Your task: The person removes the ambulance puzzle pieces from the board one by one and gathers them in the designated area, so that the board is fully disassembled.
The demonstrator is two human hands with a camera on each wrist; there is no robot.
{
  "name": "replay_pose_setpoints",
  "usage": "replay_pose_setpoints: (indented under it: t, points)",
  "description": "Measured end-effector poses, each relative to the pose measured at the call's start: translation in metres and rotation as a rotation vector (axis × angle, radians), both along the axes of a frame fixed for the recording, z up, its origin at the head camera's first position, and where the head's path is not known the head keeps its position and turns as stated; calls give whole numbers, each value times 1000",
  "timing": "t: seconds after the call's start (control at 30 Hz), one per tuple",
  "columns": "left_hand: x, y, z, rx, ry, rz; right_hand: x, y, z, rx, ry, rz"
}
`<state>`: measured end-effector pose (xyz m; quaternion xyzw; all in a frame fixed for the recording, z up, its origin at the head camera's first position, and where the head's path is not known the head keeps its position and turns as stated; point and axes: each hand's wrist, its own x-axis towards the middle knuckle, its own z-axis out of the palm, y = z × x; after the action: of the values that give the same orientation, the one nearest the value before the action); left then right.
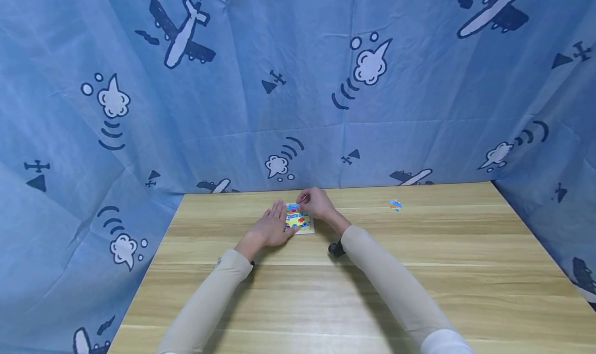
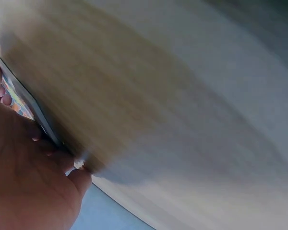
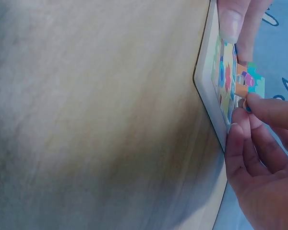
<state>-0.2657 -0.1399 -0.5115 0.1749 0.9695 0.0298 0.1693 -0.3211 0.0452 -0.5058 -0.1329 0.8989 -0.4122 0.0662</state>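
A small jigsaw puzzle board (image 1: 304,231) with a pale rim and a yellow vehicle picture lies flat on the table. My left hand (image 1: 271,226) rests along its left side, fingers extended and thumb touching the lower edge. In the left wrist view, the left hand (image 2: 33,163) hides most of the board. At the board's upper right, my right hand (image 1: 317,204) pinches a puzzle piece between thumb and forefinger. In the right wrist view this teal and orange puzzle piece (image 3: 252,80) stands tilted up from the board, beside the right hand (image 3: 266,158).
One loose blue and orange puzzle piece (image 1: 395,205) lies on the wooden table (image 1: 442,271), right of the board. A blue curtain (image 1: 307,105) printed with airplanes hangs behind the table's back edge. A black wrist device (image 1: 336,249) sits under the right sleeve.
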Motion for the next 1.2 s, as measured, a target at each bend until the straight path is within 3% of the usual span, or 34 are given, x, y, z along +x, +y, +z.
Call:
replay_pose_setpoints:
  t: [0.23,0.5,0.87,1.2]
  points:
    - [1,0,2,13,-5,-1,0,2,1,-17,-8,-13]
    - [2,0,1,10,-1,-3,-2,18,10,-107,-22,-11]
    - [2,0,2,-13,1,-3,-5,70,33,-167,-79,4]
    - [2,0,3,-4,6,-16,-2,122,47,-108,-115,16]
